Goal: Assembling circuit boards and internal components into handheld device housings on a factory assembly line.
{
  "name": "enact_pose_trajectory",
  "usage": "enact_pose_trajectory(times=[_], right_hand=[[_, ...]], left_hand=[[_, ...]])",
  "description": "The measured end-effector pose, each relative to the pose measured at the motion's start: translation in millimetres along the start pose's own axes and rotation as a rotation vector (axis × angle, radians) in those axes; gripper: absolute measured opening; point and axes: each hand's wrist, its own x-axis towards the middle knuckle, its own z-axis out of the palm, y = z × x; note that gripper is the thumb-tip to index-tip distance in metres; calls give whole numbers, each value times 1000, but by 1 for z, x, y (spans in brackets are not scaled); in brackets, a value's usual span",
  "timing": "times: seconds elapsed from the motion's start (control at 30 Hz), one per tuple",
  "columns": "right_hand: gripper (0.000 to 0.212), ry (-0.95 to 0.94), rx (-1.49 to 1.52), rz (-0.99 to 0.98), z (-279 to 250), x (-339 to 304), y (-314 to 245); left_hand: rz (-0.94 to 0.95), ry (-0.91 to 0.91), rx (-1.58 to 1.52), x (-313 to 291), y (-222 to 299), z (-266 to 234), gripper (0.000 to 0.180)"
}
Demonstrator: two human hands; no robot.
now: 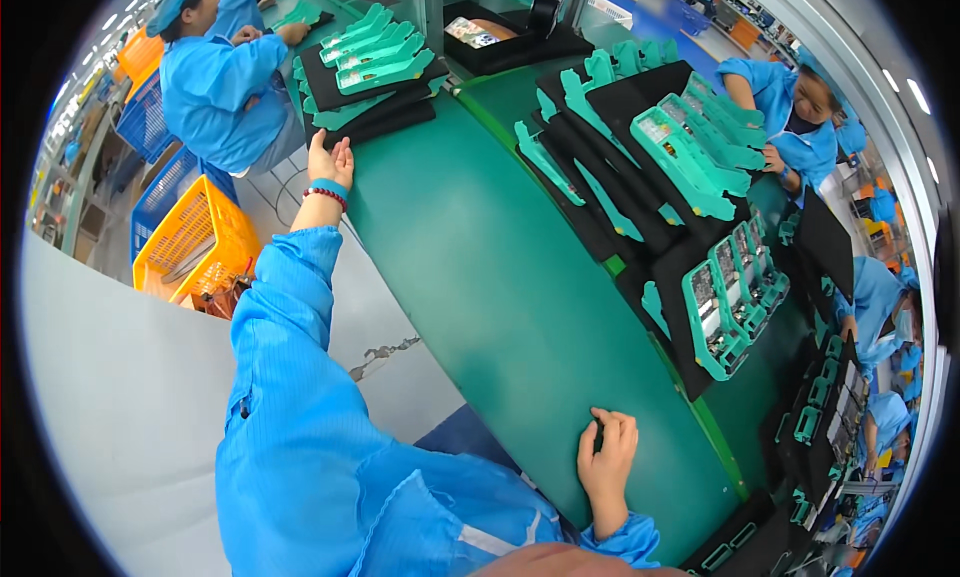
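My left hand (328,169) reaches out to the far left, wearing a beaded bracelet and a blue band at the wrist. Its fingers are stretched out and it holds nothing. The fingertips are by the near corner of a stack of black sheets (395,123); whether they touch it I cannot tell. Several green plastic frames (385,72) lie in a row on top of that stack. My right hand (608,462) rests low over the green tabletop (480,267), fingers loosely bent and apart, with nothing in it.
Beyond a raised green strip (715,427), more black sheets carry green frames, some with circuit boards (735,287). A black tray (500,52) and metal posts stand at the back. Co-workers in blue (215,87) work at left and right. A yellow basket (205,242) stands at left.
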Motion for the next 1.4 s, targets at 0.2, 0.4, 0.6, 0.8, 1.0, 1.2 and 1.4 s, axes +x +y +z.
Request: enact_pose_trajectory(times=[0.2, 0.4, 0.6, 0.8, 1.0, 1.2, 1.4], right_hand=[[22, -6, -2, 12, -2, 0, -4], [21, 40, 34, 16, -1, 0, 2], [21, 42, 30, -13, 2, 4, -1], [19, 52, 21, -37, -1, 1, 2], [20, 63, 46, -17, 6, -3, 2], [31, -155, 1089, 237, 31, 37, -51], [45, -427, 1282, 407, 60, 114, -95]], left_hand=[[8, -170, 402, 31, 13, -7, 63], [68, -238, 192, 15, 5, 5, 51], [31, -349, 372, -32, 9, -53, 39], [-189, -514, 474, -181, -2, -82, 31], [-378, -591, 612, -308, -18, -106, 40], [-538, -692, 751, -373, -40, -133, 36], [-840, -1116, 1175, -370, -27, -147, 36]])
